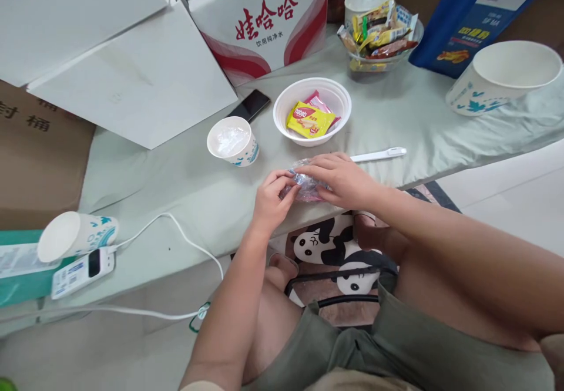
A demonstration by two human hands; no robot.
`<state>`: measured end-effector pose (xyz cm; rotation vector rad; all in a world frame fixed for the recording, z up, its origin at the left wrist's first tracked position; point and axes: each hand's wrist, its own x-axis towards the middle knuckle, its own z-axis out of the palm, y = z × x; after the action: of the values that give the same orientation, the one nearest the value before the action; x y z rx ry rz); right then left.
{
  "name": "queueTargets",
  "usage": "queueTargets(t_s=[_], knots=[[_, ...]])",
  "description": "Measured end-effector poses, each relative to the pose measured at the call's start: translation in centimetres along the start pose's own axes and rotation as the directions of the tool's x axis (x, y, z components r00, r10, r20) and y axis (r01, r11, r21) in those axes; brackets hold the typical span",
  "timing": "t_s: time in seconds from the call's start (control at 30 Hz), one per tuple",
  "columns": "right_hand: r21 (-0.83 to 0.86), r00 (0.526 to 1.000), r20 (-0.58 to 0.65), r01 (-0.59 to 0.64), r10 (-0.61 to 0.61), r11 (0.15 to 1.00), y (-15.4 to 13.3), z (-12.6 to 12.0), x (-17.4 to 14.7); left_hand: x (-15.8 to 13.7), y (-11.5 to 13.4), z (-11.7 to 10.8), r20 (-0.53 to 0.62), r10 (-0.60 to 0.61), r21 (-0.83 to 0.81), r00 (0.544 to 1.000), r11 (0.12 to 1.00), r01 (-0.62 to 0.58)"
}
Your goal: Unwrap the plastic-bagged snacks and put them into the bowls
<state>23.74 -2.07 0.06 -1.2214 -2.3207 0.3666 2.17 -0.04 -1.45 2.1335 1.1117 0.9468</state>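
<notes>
My left hand [272,202] pinches the left side of a crumpled clear wrapper [308,189] by the near edge of the table [176,182]; my right hand [342,178] curves over it, grip impossible to tell. Likely light, soft and slippery, it is best held by its edges, any contents hidden

Plastic wrapping [307,189]: transparent, thin film. Surface: crumpled and glossy, with many creases and bright reflections. Colour: mainly clear; bluish marks toward the upper left, a pink tint along the lower edge. Position: near the front edge of the worktop [176,179]. Pose: low and bunched, wider from side to side than from front to back. Both sides are partly covered; the full outline and any contents cannot be determined.
</notes>
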Motion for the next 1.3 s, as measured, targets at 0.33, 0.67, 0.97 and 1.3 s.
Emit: queueTargets(t_s=[0.33,0.67,0.97,1.3], knots=[[0.092,0.995,-0.097,-0.014,0.023,0.996,0.2,-2.0,-0.5,-0.6,-0.2,-0.9,0.092,-0.002,0.1,0.996,0.995,-0.008],[-0.144,0.969,0.204,-0.115,0.143,0.983,1.8,-3.8,-2.0,0.1,-0.7,-1.6,-0.19,-0.491,-0.472,0.85,0.805,0.359],[-0.29,0.953,-0.017,-0.293,0.301,0.911,0.6,-4.3,-1.7,0.7,-1.3,-2.4,-0.326,-0.7,-0.637,0.636,0.659,0.399],[-0.023,0.934,0.145,-0.327,0.327,0.945,0.7,-2.6,0.6,0.4,-2.1,-2.8,-0.362,-0.551,-0.389,0.752,0.822,0.415]])
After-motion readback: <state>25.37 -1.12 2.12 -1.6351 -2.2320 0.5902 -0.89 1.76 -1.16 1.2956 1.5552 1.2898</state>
